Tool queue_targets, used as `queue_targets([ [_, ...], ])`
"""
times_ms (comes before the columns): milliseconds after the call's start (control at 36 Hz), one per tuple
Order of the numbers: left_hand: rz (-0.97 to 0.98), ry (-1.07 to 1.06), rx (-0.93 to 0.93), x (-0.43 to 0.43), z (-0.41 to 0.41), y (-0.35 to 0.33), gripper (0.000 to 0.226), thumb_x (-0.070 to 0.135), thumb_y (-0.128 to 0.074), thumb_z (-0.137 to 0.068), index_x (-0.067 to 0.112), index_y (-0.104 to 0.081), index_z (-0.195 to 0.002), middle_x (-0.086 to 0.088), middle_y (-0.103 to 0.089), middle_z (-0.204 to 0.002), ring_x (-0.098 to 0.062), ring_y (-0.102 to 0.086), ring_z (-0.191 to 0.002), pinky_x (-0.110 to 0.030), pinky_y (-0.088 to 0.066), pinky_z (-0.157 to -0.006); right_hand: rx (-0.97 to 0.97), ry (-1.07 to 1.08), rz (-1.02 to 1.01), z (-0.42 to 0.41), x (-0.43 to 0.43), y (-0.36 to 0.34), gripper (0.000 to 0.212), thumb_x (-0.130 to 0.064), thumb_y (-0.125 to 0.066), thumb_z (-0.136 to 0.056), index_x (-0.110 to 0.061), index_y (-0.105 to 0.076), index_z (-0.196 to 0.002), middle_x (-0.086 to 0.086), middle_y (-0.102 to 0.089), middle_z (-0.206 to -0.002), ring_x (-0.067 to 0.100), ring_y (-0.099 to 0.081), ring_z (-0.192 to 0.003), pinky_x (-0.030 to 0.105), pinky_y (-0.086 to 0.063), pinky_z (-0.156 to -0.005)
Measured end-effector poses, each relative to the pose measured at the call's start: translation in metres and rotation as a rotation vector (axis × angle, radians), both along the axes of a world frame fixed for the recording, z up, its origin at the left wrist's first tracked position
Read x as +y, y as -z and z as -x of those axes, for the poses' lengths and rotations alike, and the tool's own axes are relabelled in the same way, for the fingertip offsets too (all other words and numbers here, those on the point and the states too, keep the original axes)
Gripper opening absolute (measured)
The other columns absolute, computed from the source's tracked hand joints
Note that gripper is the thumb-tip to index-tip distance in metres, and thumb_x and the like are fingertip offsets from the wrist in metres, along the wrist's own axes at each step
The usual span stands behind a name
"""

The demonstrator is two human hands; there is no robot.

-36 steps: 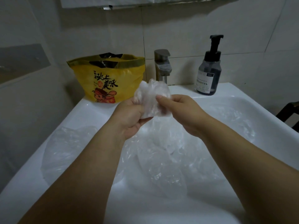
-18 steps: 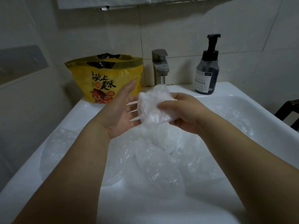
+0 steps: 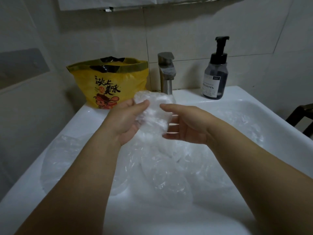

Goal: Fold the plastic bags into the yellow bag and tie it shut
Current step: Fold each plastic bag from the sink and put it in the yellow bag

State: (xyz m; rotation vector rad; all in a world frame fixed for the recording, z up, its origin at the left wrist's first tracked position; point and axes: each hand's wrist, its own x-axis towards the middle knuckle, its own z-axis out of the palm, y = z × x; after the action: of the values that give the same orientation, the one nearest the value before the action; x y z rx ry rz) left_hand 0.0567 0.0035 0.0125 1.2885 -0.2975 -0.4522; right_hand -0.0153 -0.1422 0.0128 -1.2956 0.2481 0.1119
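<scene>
The yellow bag stands open-topped on the back left of the sink rim, with red and black print on its front. Just in front of it I hold up a crumpled wad of clear plastic bag. My left hand grips the wad, thumb pressed on its front and fingers behind. My right hand touches the wad's right side with straight, spread fingers. More loose clear plastic bags lie in the basin below, and one drapes over the left rim.
The white sink fills the lower view. A steel faucet rises behind the wad and a dark pump bottle stands at the back right. Tiled wall is close on the left; a dark chair frame shows at the right edge.
The wad has passed from my right hand's grip to my left, which closed its thumb over it. My right hand's fingers have straightened and loosened.
</scene>
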Motion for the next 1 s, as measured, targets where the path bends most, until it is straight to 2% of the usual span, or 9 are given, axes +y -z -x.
queue_targets([
  [83,0.073,-0.001,0.056,-0.001,-0.001,0.000,0.032,0.006,-0.052,-0.096,-0.003,-0.057,-0.126,-0.022,-0.066,-0.118,-0.031,-0.066,-0.103,-0.039,-0.056,-0.086,-0.032,0.029,-0.044,-0.002,0.001,0.001,0.014,-0.009,-0.056,-0.093,-0.004,-0.061,-0.105,0.013,-0.069,-0.091,0.021,-0.066,-0.074,0.032,-0.058,-0.074],
  [139,0.108,0.005,0.091,-0.002,-0.002,-0.002,0.030,0.007,-0.053,-0.094,-0.004,-0.058,-0.122,-0.021,-0.066,-0.118,-0.031,-0.066,-0.105,-0.036,-0.057,-0.086,-0.079,0.069,-0.091,-0.003,-0.001,-0.001,0.016,-0.005,-0.051,-0.095,-0.003,-0.059,-0.108,0.015,-0.066,-0.097,0.020,-0.064,-0.076,0.028,-0.057,-0.066],
  [306,0.031,0.289,0.288,0.005,0.001,0.003,0.054,0.024,-0.066,-0.075,0.007,-0.059,-0.126,-0.016,-0.065,-0.123,-0.026,-0.066,-0.105,-0.033,-0.060,-0.078,-0.144,-0.005,-0.195,0.000,-0.013,-0.004,0.034,-0.005,-0.049,-0.094,-0.003,-0.052,-0.128,0.016,-0.066,-0.108,0.022,-0.066,-0.085,0.027,-0.057,-0.071],
  [417,0.042,0.311,0.189,0.001,0.005,0.002,0.036,0.018,-0.062,-0.075,0.005,-0.065,-0.108,-0.010,-0.072,-0.095,-0.013,-0.069,-0.077,-0.020,-0.057,-0.061,-0.124,-0.065,-0.181,0.001,-0.014,-0.005,0.032,-0.005,-0.049,-0.094,-0.002,-0.055,-0.125,0.012,-0.067,-0.094,0.017,-0.065,-0.074,0.022,-0.056,-0.061],
  [556,0.113,0.224,0.093,0.003,-0.004,0.002,0.012,0.003,-0.056,-0.086,0.006,-0.061,-0.096,-0.001,-0.058,-0.066,-0.002,-0.048,-0.054,-0.012,-0.053,-0.057,-0.107,-0.011,-0.207,0.002,-0.018,-0.008,0.015,-0.001,-0.049,-0.093,-0.010,-0.058,-0.099,0.004,-0.063,-0.066,0.009,-0.059,-0.050,0.018,-0.051,-0.045],
  [694,0.080,0.238,0.013,0.008,0.001,-0.003,0.017,-0.002,-0.050,-0.091,0.005,-0.065,-0.095,-0.003,-0.067,-0.067,-0.005,-0.063,-0.059,-0.015,-0.056,-0.056,-0.127,-0.030,-0.230,0.005,-0.022,-0.009,0.020,0.002,-0.046,-0.092,-0.011,-0.059,-0.100,0.004,-0.061,-0.069,0.009,-0.055,-0.050,0.018,-0.050,-0.045],
  [806,0.105,0.260,0.057,0.010,0.002,-0.004,0.024,-0.005,-0.040,-0.096,0.002,-0.062,-0.101,-0.005,-0.068,-0.064,-0.010,-0.068,-0.059,-0.016,-0.056,-0.053,-0.176,-0.074,-0.245,0.008,-0.025,-0.011,0.028,0.005,-0.041,-0.093,-0.009,-0.060,-0.108,0.006,-0.062,-0.073,0.011,-0.058,-0.053,0.020,-0.052,-0.049],
  [861,0.090,0.257,0.076,0.011,0.003,-0.005,0.025,-0.006,-0.040,-0.095,0.002,-0.064,-0.100,-0.009,-0.070,-0.067,-0.013,-0.071,-0.062,-0.017,-0.057,-0.055,-0.187,-0.090,-0.224,0.009,-0.025,-0.012,0.028,0.005,-0.039,-0.095,-0.008,-0.062,-0.102,0.006,-0.064,-0.072,0.012,-0.059,-0.054,0.021,-0.053,-0.050],
  [1000,0.047,0.252,0.079,0.010,0.004,-0.005,0.059,-0.011,-0.037,-0.094,0.010,-0.070,-0.050,-0.011,-0.069,-0.065,-0.018,-0.072,-0.063,-0.019,-0.056,-0.050,-0.189,-0.070,-0.204,0.012,-0.024,-0.014,0.025,0.001,-0.036,-0.089,-0.004,-0.060,-0.080,0.010,-0.066,-0.069,0.019,-0.063,-0.059,0.026,-0.056,-0.053],
])
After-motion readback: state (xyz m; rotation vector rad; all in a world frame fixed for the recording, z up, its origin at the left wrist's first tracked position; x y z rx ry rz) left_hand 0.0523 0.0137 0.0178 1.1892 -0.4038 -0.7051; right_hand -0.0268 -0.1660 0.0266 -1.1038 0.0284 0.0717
